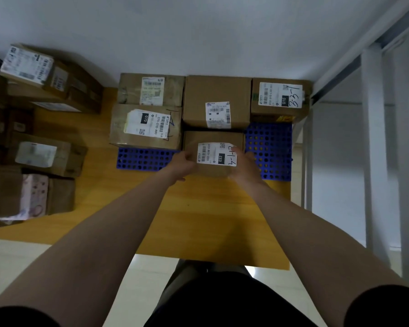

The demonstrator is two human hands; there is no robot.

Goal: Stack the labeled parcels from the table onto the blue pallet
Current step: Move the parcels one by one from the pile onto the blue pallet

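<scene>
Unmoved parcels (45, 156) are piled on the table (97, 197) at nine o'clock, several of them, so the larger share of the work is judged to be left. At ten o'clock the blue pallet (142, 159) is already loaded with the 070 parcel (147, 126) and a rear parcel (151, 90); a middle parcel (216, 102) and the 010 parcel (279, 97) follow toward two o'clock. At the centre the 032 parcel (214, 156) is gripped at its sides by the left hand (183, 165) and right hand (244, 164), over the pallet's near edge. Bare pallet is seen at three o'clock.
</scene>
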